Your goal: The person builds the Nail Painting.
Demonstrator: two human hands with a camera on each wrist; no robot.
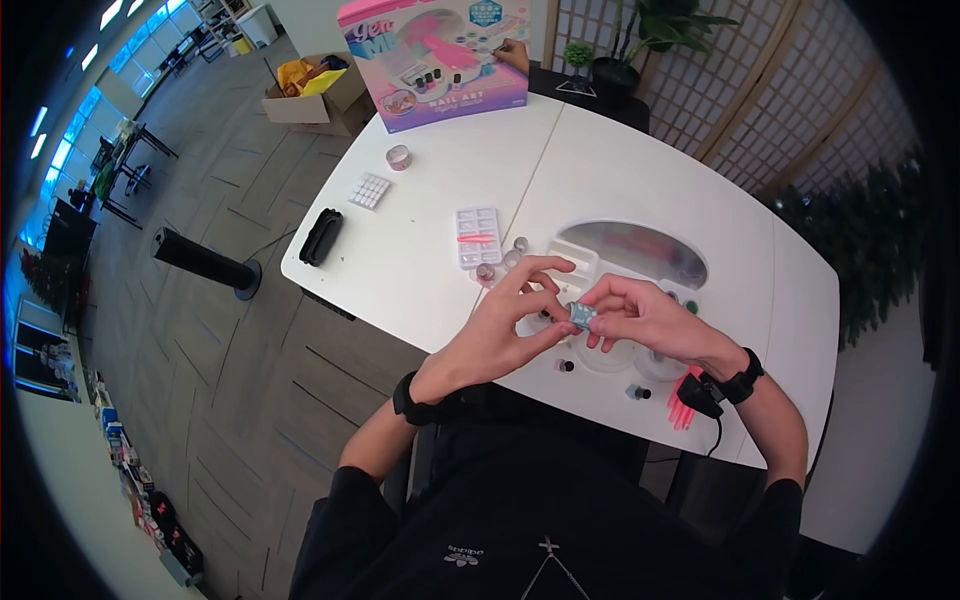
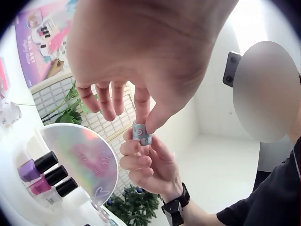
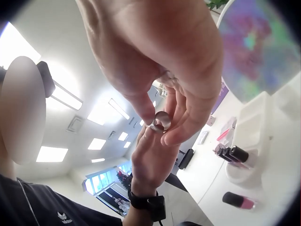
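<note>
A small blue-grey roll of patterned tape (image 1: 581, 316) is held up between both hands over the white nail station. In the left wrist view the roll (image 2: 142, 133) shows a rainbow print and a white rim; its hollow middle faces the right wrist camera, where the roll (image 3: 161, 121) looks like a ring. My left hand (image 1: 500, 325) pinches it between thumb and index finger, the other fingers spread loosely. From the opposite side my right hand (image 1: 650, 315) grips it with thumb and curled fingers. Below are a pink polish bottle (image 1: 565, 366) and a blue-grey polish bottle (image 1: 638, 392).
An oval mirror (image 1: 635, 250) rises behind the station. To the left lie a compartment tray (image 1: 478, 250) with a pink stick and several tape rolls. Farther off are a black case (image 1: 321, 237) and a pink nail art box (image 1: 440, 60). A pink model hand (image 1: 683, 405) lies right.
</note>
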